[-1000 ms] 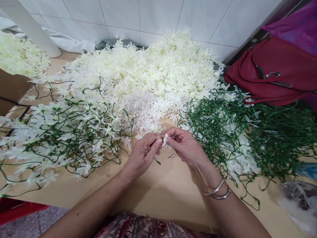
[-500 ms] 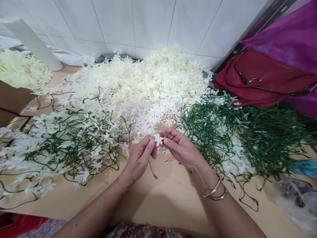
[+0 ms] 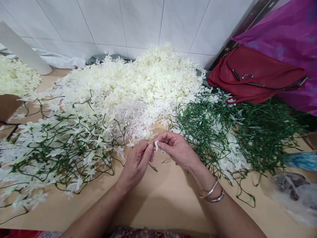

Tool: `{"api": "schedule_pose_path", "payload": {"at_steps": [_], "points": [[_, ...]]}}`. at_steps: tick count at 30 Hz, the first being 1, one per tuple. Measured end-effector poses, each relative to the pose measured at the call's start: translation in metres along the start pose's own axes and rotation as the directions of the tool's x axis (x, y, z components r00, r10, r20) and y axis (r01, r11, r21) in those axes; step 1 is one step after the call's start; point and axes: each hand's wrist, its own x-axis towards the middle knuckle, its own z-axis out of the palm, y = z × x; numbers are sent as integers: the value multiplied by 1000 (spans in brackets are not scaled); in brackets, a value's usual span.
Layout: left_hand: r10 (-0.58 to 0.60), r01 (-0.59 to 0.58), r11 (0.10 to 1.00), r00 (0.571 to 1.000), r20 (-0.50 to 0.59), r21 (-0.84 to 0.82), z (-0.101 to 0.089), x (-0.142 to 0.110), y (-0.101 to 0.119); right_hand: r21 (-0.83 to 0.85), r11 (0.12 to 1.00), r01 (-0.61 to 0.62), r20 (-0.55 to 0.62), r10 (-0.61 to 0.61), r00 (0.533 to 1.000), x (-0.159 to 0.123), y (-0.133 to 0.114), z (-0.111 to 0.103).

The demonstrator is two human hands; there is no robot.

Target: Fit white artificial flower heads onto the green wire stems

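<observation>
My left hand point(image 3: 139, 158) pinches a green artificial stem point(image 3: 153, 168), whose tail hangs out below the fingers. Against it, my right hand point(image 3: 174, 147) grips a small white artificial flower point(image 3: 156, 144) between thumb and forefinger. The fingertips of both hands nearly meet, and they partly cover the joint of stem and flower. Beyond the hands lies a heap of loose cream-white blossoms point(image 3: 148, 76), with thin white stamens point(image 3: 132, 117) at its near side. A few loose stamens point(image 3: 166, 161) rest on the table beneath my right hand.
White flowers on green stems point(image 3: 74, 145) spread over the left of the table point(image 3: 158, 201). Tangled green stems point(image 3: 205, 129) cover the right. Behind them sits a red handbag point(image 3: 257, 72) by a purple bag point(image 3: 284, 29). A clear plastic bag point(image 3: 297, 198) lies near right; a white roll point(image 3: 27, 49) stands back left.
The white flower has turned from facing me to edge-on and sits closer against the stem in my left fingers. The whole view has shifted, with the scene moving left.
</observation>
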Motion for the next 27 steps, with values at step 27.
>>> {"api": "schedule_pose_path", "payload": {"at_steps": [27], "points": [[99, -106, 993, 987, -126, -50, -2, -10, 14, -287, 939, 187, -153, -238, 959, -7, -28, -21]]}}
